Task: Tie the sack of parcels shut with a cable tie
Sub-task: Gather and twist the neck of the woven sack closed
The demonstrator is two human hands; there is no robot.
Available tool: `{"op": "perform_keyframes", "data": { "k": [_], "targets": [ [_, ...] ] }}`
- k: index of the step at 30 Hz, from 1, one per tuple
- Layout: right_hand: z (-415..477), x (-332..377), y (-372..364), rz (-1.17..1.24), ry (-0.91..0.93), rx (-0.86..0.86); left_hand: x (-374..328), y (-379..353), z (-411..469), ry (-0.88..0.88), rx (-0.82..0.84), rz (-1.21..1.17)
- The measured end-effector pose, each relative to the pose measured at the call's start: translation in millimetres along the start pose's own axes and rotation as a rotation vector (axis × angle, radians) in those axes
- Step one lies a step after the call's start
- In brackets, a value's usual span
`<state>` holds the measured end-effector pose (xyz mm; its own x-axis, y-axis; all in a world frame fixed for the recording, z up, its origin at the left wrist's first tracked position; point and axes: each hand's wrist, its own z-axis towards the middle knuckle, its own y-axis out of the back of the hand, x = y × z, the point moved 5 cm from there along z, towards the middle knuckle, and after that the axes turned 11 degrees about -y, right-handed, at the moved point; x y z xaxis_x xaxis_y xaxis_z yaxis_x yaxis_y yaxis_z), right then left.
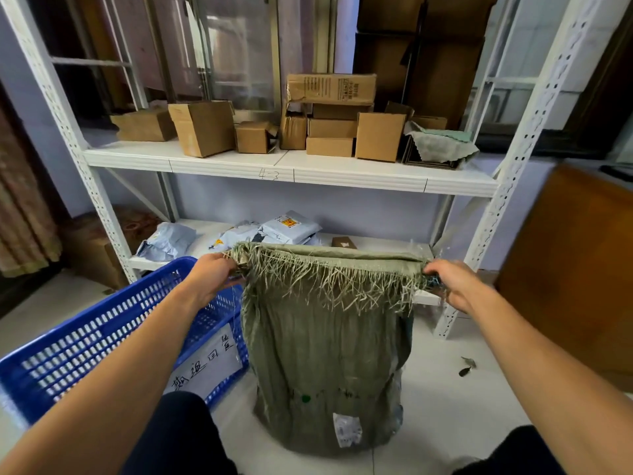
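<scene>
A grey-green woven sack (pixel 325 358) stands upright on the floor in front of me, bulging with its contents. Its frayed top edge is stretched flat and level between my hands. My left hand (pixel 214 274) grips the left corner of the sack's mouth. My right hand (pixel 452 282) grips the right corner, where something dark shows at the fingers. A white label sits low on the sack's front. I see no cable tie. The parcels inside the sack are hidden.
A blue plastic crate (pixel 102 337) with a handwritten paper label stands left of the sack, touching it. Behind is a white metal shelf rack (pixel 291 173) holding cardboard boxes above and grey mail bags (pixel 291 228) below. A brown wooden cabinet (pixel 575 262) stands right.
</scene>
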<state>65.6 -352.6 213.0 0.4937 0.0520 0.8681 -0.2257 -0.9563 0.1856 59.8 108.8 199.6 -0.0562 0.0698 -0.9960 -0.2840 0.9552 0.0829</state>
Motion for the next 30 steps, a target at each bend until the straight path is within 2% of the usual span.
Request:
{"op": "perform_keyframes", "data": {
  "k": [4,9,11,15,17,21,26,28,30],
  "targets": [
    [2,2,4,-0.286,0.133,-0.122,-9,1,-2,-0.168,-0.048,0.369],
    [-10,13,-4,-0.824,0.410,-0.349,-14,3,-2,-0.307,-0.075,0.758],
    [-11,13,-7,-0.949,0.462,-0.415,-14,1,-4,-0.334,-0.079,0.827],
    [-15,11,-17,-1.116,0.485,-0.426,-12,-7,-9,-0.313,0.016,0.942],
    [-15,12,-23,-1.176,0.487,-0.416,-16,-11,-14,-0.370,0.018,0.998],
    [-14,14,-33,-1.201,0.454,-0.383,-23,-21,-23,-0.507,-0.029,1.072],
    [-15,16,-36,-1.047,0.345,-0.399,-24,-27,-23,-0.329,-0.036,0.920],
    [-11,10,-38,-0.878,0.235,-0.286,-21,-28,-21,-0.252,-0.020,0.796],
    [-10,3,-41,-0.619,0.095,-0.105,-15,-31,-20,-0.150,0.008,0.530]
  ]
}}
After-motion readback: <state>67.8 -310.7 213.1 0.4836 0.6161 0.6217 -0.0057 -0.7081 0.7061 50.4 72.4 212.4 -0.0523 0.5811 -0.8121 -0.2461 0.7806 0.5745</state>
